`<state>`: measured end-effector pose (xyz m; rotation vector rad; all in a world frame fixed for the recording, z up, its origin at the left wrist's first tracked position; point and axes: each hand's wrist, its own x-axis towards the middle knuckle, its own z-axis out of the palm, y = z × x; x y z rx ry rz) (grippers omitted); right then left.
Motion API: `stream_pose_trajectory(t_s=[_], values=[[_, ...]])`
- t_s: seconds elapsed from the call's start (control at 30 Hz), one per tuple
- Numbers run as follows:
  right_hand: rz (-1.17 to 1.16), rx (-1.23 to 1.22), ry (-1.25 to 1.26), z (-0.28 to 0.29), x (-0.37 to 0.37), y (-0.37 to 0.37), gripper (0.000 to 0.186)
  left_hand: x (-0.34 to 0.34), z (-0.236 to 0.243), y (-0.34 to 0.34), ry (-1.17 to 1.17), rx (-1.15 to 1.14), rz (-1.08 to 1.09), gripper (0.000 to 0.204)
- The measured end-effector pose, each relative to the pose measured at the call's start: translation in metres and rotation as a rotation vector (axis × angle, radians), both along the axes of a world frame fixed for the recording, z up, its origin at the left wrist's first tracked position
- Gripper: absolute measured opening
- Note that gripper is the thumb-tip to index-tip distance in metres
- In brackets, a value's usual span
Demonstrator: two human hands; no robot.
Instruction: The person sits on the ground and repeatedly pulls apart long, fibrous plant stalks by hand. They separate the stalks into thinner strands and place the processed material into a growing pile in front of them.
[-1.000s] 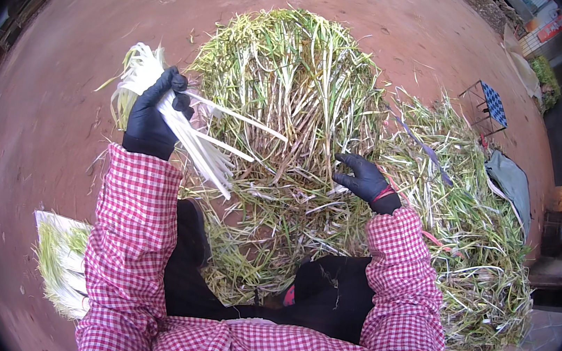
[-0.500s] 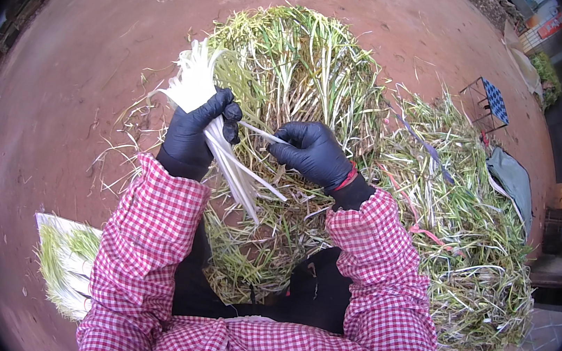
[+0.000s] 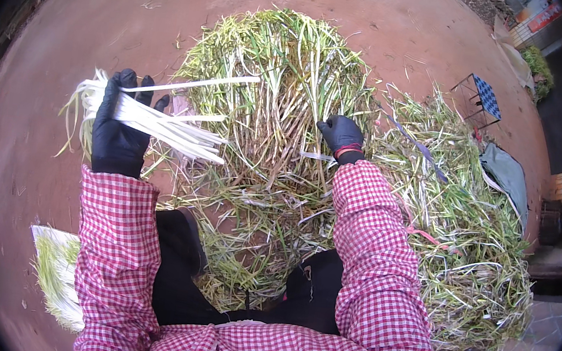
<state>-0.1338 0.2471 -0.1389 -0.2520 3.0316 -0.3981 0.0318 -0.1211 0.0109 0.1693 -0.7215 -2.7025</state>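
Left black-gloved grip (image 3: 119, 136): long white stalks (image 3: 177, 133) clasped, left of green-and-white leafy heap (image 3: 278, 115).
Right black-gloved grip (image 3: 340, 135): curled, heap's right side; contents cannot be told.

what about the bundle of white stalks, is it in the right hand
No, the left hand holds the bundle of white stalks, while the right hand is apart from it, at the green heap.

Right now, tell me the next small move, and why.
Probably ease one stalk out of the rounded heap of green-and-white stalks: the black-gloved right hand is curled at its right side, though its grip is hidden, while the black-gloved left hand holds a bundle of slender white stalks.
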Motion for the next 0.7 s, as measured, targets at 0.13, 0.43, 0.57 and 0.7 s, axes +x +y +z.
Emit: stream_pose_trajectory(t_s=[0.13, 0.43, 0.57, 0.7], values=[[-0.114, 0.176, -0.271, -0.012, 0.003, -0.021, 0.033, -0.006, -0.004, 0.014, 0.075, 0.032, -0.221, 0.028], [-0.032, -1.152, -0.363, 0.106, 0.046, 0.004, 0.034, -0.012, -0.005, 0.046, -0.022, 0.014, -0.358, 0.032], [0.126, -1.320, -0.508, 0.127, 0.087, 0.001, 0.042, -0.014, -0.002, 0.082, -0.149, -0.083, -0.365, 0.024], [0.146, -1.331, -0.621, 0.122, 0.122, -0.008, 0.044, -0.018, -0.006, 0.116, -0.234, -0.376, -0.474, 0.036]])
